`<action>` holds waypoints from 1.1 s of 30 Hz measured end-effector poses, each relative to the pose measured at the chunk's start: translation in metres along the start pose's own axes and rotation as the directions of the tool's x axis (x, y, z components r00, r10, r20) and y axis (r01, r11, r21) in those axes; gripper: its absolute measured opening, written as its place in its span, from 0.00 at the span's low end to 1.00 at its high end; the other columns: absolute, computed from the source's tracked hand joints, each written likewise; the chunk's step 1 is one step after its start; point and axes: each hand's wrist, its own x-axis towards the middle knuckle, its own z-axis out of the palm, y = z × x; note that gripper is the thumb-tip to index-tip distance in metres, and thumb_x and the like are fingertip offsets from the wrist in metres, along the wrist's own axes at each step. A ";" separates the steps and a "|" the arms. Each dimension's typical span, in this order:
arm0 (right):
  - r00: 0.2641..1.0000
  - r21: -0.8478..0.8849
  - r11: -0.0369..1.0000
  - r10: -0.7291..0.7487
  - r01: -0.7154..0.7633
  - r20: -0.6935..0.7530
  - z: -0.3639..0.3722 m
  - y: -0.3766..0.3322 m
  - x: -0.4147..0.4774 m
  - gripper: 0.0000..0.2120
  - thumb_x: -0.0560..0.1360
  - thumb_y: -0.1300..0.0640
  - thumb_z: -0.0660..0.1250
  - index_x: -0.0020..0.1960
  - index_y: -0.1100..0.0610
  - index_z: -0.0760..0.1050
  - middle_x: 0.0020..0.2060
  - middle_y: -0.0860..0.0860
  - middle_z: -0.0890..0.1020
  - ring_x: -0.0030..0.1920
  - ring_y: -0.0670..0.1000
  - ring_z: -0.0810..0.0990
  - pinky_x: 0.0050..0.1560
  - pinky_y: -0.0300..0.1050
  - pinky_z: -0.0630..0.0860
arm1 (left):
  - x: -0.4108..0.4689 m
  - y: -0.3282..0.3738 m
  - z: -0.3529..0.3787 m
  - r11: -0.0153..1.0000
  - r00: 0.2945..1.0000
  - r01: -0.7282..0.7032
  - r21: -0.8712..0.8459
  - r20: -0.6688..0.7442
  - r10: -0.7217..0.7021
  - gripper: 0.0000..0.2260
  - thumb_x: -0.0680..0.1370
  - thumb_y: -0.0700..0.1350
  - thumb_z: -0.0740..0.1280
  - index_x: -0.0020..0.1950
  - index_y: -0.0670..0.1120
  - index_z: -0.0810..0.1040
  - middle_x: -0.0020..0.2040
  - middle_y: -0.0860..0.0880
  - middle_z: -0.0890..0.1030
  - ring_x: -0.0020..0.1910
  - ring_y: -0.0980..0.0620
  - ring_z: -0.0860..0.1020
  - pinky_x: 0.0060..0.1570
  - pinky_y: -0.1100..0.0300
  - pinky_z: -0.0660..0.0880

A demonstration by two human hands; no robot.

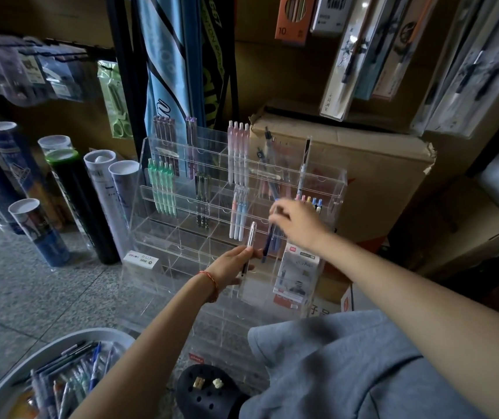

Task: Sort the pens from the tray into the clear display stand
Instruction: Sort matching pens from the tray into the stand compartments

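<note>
Head: left fingers (237, 252) grip clear pen (251, 234); right fingers (279, 220) pinch blue pen (268, 241); label (141, 259) S858

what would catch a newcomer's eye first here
The clear display stand in the middle, tiers partly stocked with pastel pens, draws the eye first. In front of it the left hand holds a clear pen while the right hand pinches a dark blue pen. A tray of loose pens sits bottom left.
</note>
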 end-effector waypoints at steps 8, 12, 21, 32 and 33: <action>0.928 0.188 0.972 -0.061 0.139 -0.366 -0.069 -0.018 0.028 0.06 0.78 0.59 0.60 0.53 0.58 0.73 0.37 0.49 0.75 0.30 0.47 0.71 0.30 0.39 0.69 | 0.005 0.041 -0.002 0.955 0.917 -0.279 -0.101 -0.322 0.234 0.11 0.82 0.43 0.54 0.43 0.45 0.72 0.51 0.45 0.77 0.43 0.51 0.76 0.42 0.56 0.72; 0.987 0.078 0.996 -0.031 0.044 -0.157 -0.052 -0.010 0.031 0.06 0.79 0.58 0.61 0.54 0.58 0.73 0.40 0.50 0.76 0.30 0.44 0.72 0.30 0.36 0.67 | 0.007 0.064 -0.008 0.915 0.876 -0.394 -0.084 -0.335 0.347 0.10 0.82 0.43 0.54 0.45 0.47 0.72 0.50 0.52 0.76 0.44 0.54 0.77 0.43 0.60 0.73; 0.999 0.012 1.000 0.023 -0.022 -0.036 -0.034 -0.010 0.048 0.09 0.80 0.58 0.58 0.47 0.57 0.75 0.38 0.51 0.77 0.35 0.48 0.72 0.34 0.41 0.65 | 0.022 0.067 0.004 0.922 0.907 -0.380 -0.074 -0.223 0.356 0.10 0.82 0.44 0.53 0.45 0.48 0.71 0.52 0.50 0.76 0.47 0.48 0.77 0.37 0.63 0.73; 0.993 -0.021 0.993 0.114 -0.115 -0.026 -0.029 -0.009 0.053 0.09 0.77 0.56 0.63 0.47 0.59 0.79 0.44 0.56 0.82 0.41 0.52 0.77 0.43 0.44 0.72 | 0.027 0.068 -0.002 0.936 0.924 -0.350 -0.038 -0.179 0.338 0.09 0.82 0.46 0.52 0.48 0.47 0.71 0.57 0.51 0.74 0.48 0.49 0.77 0.39 0.62 0.72; 0.990 -0.025 0.990 0.141 -0.141 -0.002 -0.026 -0.009 0.054 0.07 0.77 0.56 0.64 0.47 0.59 0.79 0.45 0.56 0.82 0.44 0.53 0.78 0.47 0.46 0.74 | 0.027 0.067 -0.002 0.935 0.923 -0.353 -0.024 -0.175 0.344 0.10 0.82 0.46 0.52 0.46 0.49 0.71 0.58 0.51 0.74 0.48 0.49 0.77 0.39 0.62 0.73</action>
